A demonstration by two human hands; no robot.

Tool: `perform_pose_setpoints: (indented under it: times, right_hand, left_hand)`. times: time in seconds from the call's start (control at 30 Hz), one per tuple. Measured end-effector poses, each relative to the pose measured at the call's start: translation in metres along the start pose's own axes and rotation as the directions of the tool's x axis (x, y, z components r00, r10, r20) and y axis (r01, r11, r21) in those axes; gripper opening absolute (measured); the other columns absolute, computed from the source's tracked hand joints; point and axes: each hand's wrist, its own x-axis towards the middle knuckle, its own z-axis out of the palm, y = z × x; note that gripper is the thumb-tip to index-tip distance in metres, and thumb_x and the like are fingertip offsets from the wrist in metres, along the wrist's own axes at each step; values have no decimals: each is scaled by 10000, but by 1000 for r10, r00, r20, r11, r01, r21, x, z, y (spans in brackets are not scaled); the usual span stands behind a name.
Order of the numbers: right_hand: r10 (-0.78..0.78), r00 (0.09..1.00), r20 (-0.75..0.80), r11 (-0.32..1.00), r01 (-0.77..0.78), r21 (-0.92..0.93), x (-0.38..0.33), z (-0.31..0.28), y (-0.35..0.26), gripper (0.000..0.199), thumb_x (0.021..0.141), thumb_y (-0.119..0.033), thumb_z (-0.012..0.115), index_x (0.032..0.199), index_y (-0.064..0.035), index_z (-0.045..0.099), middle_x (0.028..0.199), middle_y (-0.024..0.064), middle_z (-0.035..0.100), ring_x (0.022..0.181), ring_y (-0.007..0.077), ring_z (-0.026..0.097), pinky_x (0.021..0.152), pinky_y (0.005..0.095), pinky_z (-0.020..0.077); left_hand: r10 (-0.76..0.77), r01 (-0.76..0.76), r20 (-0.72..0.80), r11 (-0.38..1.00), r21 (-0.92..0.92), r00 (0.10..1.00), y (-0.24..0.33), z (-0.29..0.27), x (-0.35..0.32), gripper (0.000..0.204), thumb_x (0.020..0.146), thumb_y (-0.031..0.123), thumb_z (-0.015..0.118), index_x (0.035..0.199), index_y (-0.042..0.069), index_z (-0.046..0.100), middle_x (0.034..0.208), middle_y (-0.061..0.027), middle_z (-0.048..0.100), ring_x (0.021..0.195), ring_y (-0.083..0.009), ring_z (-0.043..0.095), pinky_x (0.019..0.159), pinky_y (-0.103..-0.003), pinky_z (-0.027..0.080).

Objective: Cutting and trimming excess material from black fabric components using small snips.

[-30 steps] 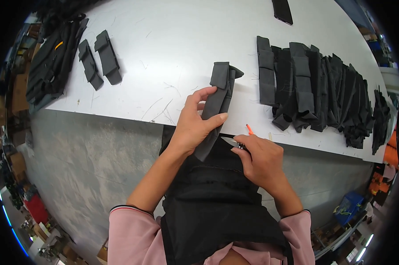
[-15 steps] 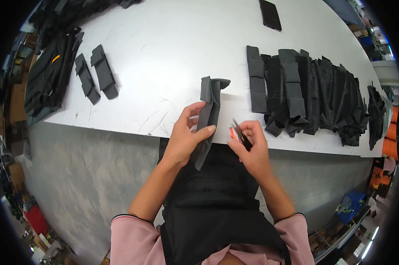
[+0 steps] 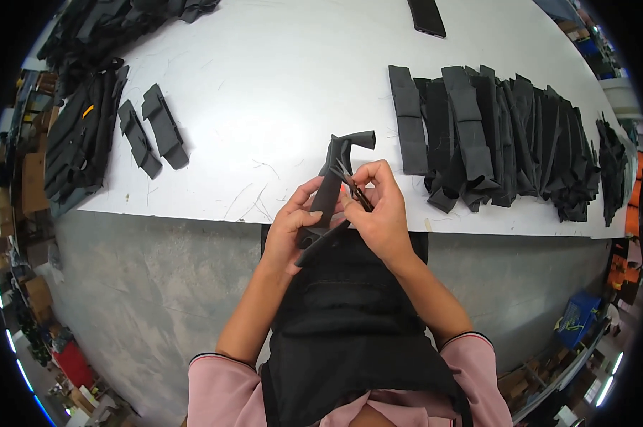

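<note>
My left hand (image 3: 288, 226) is closed on a dark grey fabric strip (image 3: 327, 193), folded and stitched, which hangs over the near table edge in front of my apron. The strip's upper end bends to the right above the table. Small thread snips (image 3: 361, 198) with dark blades and a bit of orange are gripped in my right hand (image 3: 382, 213). Their tips point up and left and lie against the strip's right side; whether a thread sits between the blades is too small to tell.
A row of similar grey fabric strips (image 3: 469, 135) lies at the right of the white table (image 3: 264, 92). Two finished-looking strips (image 3: 165, 127) lie at the left, beside a stack of black fabric pieces (image 3: 83, 146). A black phone (image 3: 427, 18) is at the far side. Loose threads (image 3: 249, 203) are scattered near the edge.
My right hand has moved up and left, bringing the snips from beside the strip onto it. The strip has turned in my left hand, its lower end now folded to the right.
</note>
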Motion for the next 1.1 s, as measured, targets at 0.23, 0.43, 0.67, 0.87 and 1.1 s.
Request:
perform_pose_setpoints:
  times: [0.23,0.43,0.67,0.87,1.1]
  right_hand:
    - [-32,999,35,999,31,12,-6,3,5,266,732,85,569,939,-15,436,797,35,492,653,68,523,588,209,425]
    - [-122,992,-14,991,123,59,-18,9,8,279,741,105,571,928,-30,414,803,18,453,692,58,488,591,206,411]
    - [-54,996,-76,956,73,283,-17,7,9,287,756,120,551,905,-66,391,793,-4,412,665,43,422,560,195,394]
    - [19,994,-108,928,23,372,-14,-4,20,244,737,74,547,891,-75,432,746,-19,392,565,26,347,507,165,302]
    - [207,976,-58,806,-137,576,-10,-10,28,225,757,64,567,899,-64,449,709,-18,427,479,37,342,424,193,266]
  left_hand:
    - [1,12,110,993,-120,994,-4,-14,1,602,681,-76,530,1268,3,425,1173,-170,535,1057,-271,563,935,-361,467]
    - [57,-42,151,994,-96,987,-10,-18,-2,594,686,-108,568,1257,25,471,1212,-146,519,1129,-244,515,999,-366,406]
    - [121,-134,131,987,91,984,-9,-9,-5,615,690,-84,649,1266,35,466,1241,-118,506,1137,-221,497,994,-362,411]
    - [99,-122,111,967,223,989,-5,0,-6,560,719,-78,664,1234,29,472,1154,-105,519,1044,-162,524,856,-270,491]
    - [19,-10,-24,943,331,1000,0,9,-10,563,712,-44,688,1226,20,468,1186,-93,524,1124,-199,495,946,-346,444]
